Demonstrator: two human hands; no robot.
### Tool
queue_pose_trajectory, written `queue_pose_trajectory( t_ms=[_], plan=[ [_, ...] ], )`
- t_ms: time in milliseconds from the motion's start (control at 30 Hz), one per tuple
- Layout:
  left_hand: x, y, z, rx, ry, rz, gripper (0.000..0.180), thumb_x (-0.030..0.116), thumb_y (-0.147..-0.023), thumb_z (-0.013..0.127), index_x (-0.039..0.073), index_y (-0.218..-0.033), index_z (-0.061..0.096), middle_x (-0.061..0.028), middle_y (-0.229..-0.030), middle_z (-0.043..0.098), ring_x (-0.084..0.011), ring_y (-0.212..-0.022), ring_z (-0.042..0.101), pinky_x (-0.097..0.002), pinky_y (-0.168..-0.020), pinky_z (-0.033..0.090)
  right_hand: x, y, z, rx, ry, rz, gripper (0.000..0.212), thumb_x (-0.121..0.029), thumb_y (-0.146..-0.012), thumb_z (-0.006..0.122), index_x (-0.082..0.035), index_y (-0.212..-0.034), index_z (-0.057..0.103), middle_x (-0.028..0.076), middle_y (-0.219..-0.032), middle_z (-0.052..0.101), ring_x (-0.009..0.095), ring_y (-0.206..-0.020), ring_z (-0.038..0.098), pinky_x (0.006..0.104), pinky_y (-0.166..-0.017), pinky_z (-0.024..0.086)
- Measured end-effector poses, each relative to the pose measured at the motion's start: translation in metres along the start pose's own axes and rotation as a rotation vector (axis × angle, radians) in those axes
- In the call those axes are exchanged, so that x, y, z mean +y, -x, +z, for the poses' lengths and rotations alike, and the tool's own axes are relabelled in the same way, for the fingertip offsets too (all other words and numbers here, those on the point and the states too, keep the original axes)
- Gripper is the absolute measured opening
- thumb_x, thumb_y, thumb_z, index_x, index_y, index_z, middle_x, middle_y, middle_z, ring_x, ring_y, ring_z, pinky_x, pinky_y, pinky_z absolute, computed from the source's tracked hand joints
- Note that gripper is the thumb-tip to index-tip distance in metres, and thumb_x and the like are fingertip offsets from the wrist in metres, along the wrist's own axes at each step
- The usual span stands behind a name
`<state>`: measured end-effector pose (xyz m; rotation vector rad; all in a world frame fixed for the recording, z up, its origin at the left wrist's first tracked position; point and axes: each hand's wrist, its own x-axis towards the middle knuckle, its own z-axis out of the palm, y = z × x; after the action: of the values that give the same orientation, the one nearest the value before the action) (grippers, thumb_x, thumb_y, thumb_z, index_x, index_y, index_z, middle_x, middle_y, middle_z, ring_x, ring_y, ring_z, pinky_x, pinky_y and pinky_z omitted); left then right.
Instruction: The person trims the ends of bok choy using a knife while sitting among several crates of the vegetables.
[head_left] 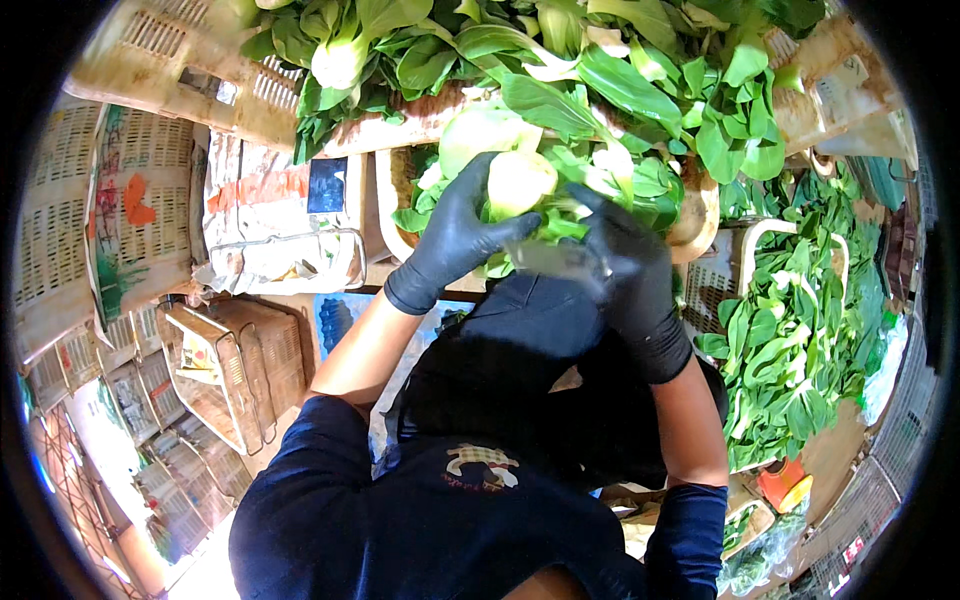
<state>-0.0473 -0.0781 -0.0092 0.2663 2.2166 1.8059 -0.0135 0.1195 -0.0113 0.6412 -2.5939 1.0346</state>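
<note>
My left hand (452,238), in a black glove, is closed around a bok choy (521,181) whose pale, rounded base faces me. Gloved in black too, my right hand (630,262) grips a knife (562,260). Its broad blade is smeared by motion and lies just below the bok choy, pointing toward my left hand; its handle is hidden in my fingers. Both hands are over the near side of a crate (692,222) that holds loose green leaves. Beyond it, a heap of bok choy (625,85) spills over the edge of a larger crate (400,122).
More bok choy (785,340) fills a crate at the right. Stacked plastic crates (60,220) stand at the far left, with a brown crate (240,370) tilted below them. A printed bag (265,205) covers another crate. An orange container (780,483) sits at lower right.
</note>
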Motion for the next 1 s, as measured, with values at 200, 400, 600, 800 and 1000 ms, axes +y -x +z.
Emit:
queue_pose_trajectory(
  t_ms=[200, 400, 600, 800, 1000],
  plan=[
    [0.009, 0.011, -0.004, 0.026, -0.414, 0.125, 0.060, 0.019, -0.062, 0.075, -0.002, -0.112, 0.050, -0.0182, -0.098, 0.060, -0.0266, -0.091, 0.060, -0.0340, -0.080, 0.046, 0.008, 0.005, -0.006, -0.094, 0.158, 0.036, 0.018, -0.026, -0.072, 0.064, -0.010, -0.074, 0.056, 0.008, -0.063, 0.055, 0.028, -0.058, 0.058, 0.0382, -0.049, 0.045],
    [0.015, 0.017, 0.002, 0.003, -0.403, 0.137, 0.057, 0.022, -0.061, 0.077, -0.001, -0.107, 0.054, -0.0162, -0.095, 0.061, -0.0253, -0.089, 0.062, -0.0342, -0.078, 0.047, 0.009, 0.005, -0.001, -0.036, 0.095, -0.019, 0.014, -0.023, -0.078, 0.061, -0.011, -0.073, 0.057, 0.006, -0.068, 0.056, 0.028, -0.058, 0.056, 0.0384, -0.048, 0.043],
    [0.033, 0.022, 0.002, 0.056, -0.296, 0.233, 0.054, 0.019, -0.060, 0.079, 0.000, -0.104, 0.054, -0.0107, -0.097, 0.059, -0.0225, -0.089, 0.059, -0.0329, -0.079, 0.046, 0.069, 0.007, -0.003, -0.378, 0.154, 0.626, 0.021, -0.023, -0.078, 0.063, -0.004, -0.085, 0.060, 0.012, -0.078, 0.063, 0.027, -0.068, 0.062, 0.0379, -0.062, 0.048],
    [0.016, 0.014, 0.013, 0.040, -0.295, 0.127, 0.059, 0.026, -0.068, 0.075, -0.001, -0.113, 0.050, -0.0158, -0.106, 0.057, -0.0233, -0.094, 0.058, -0.0330, -0.082, 0.045, 0.011, 0.000, -0.005, -0.060, -0.758, 0.373, 0.053, -0.023, -0.072, 0.073, -0.003, -0.116, 0.051, 0.011, -0.103, 0.059, 0.016, -0.094, 0.055, 0.0305, -0.083, 0.043],
    [0.008, 0.008, -0.007, -0.216, -0.146, 0.008, 0.038, 0.022, -0.080, 0.065, -0.003, -0.107, 0.056, -0.0118, -0.099, 0.061, -0.0166, -0.087, 0.059, -0.0280, -0.077, 0.045, 0.022, -0.009, -0.018, -0.308, -0.881, 0.487, 0.039, -0.027, -0.071, 0.073, 0.000, -0.098, 0.061, 0.005, -0.081, 0.061, 0.012, -0.075, 0.055, 0.0266, -0.070, 0.044]
  ],
)
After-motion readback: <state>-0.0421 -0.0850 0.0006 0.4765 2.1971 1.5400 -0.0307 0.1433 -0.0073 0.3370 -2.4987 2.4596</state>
